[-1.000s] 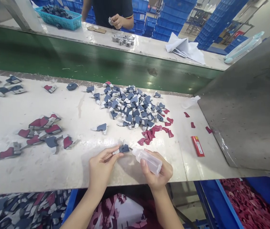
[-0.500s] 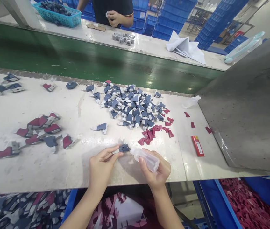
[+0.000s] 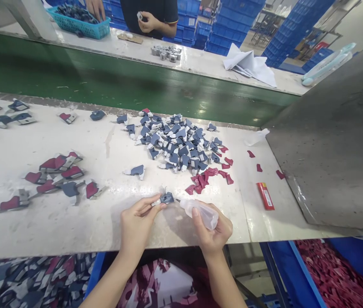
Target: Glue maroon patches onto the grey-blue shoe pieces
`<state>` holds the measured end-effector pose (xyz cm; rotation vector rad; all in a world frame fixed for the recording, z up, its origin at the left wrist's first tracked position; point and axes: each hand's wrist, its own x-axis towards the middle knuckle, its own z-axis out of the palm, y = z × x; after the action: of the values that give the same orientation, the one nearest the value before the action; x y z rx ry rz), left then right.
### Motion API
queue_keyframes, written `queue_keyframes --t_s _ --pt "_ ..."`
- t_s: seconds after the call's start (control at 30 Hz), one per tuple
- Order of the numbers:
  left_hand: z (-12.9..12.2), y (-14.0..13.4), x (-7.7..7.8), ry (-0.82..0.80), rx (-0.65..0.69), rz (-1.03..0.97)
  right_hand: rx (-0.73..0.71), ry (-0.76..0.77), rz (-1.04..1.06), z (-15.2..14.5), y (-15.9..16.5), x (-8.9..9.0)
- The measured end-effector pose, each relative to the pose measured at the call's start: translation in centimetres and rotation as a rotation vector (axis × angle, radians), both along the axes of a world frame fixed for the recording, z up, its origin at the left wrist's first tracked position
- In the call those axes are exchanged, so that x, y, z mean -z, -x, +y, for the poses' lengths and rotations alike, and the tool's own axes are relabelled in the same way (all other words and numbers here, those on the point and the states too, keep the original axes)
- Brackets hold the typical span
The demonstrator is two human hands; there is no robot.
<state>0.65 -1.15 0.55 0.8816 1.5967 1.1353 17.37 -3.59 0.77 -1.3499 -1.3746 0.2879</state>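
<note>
Between thumb and fingers, my left hand (image 3: pixel 139 218) pinches a small dark blue and grey plastic part (image 3: pixel 168 198) above the table. My right hand (image 3: pixel 214 226) is wrapped round a translucent squeeze bottle (image 3: pixel 202 212). The bottle lies tilted in the grip, its thin dark nozzle pointing left at the part, a small gap between them. Beyond my hands is a heap of blue and grey parts (image 3: pixel 181 139). Loose flat maroon pieces (image 3: pixel 202 179) lie at the heap's near right side.
Maroon and grey parts (image 3: pixel 61 164) lie on the left. A red box (image 3: pixel 265 196) and a clear nozzle-like piece (image 3: pixel 257 137) sit right, beside a metal panel (image 3: pixel 335 141). Blue bins (image 3: pixel 306 273) stand below the edge. Across the green belt (image 3: pixel 120 81), a co-worker's hand (image 3: pixel 148 22) holds a small piece.
My right hand has drawn the bottle slightly right, away from the part, and its nozzle now shows. The part has turned a little. A co-worker's other hand has reached into the turquoise basket.
</note>
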Motion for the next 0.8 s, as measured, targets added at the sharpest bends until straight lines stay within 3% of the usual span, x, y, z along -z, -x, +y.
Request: queue_keyframes --t_s 0.3,0.53,0.8 --pt "0.0 0.2 0.1 0.016 0.041 0.037 0.066 0.038 0.2 -0.2 0.3 0.3" --pt "0.1 0.2 0.5 -0.013 0.055 0.008 -0.033 0.074 0.138 0.4 1.0 0.2" --pt "0.0 0.2 0.3 -0.01 0.052 0.013 -0.044 0.078 0.101 0.9 1.3 0.0"
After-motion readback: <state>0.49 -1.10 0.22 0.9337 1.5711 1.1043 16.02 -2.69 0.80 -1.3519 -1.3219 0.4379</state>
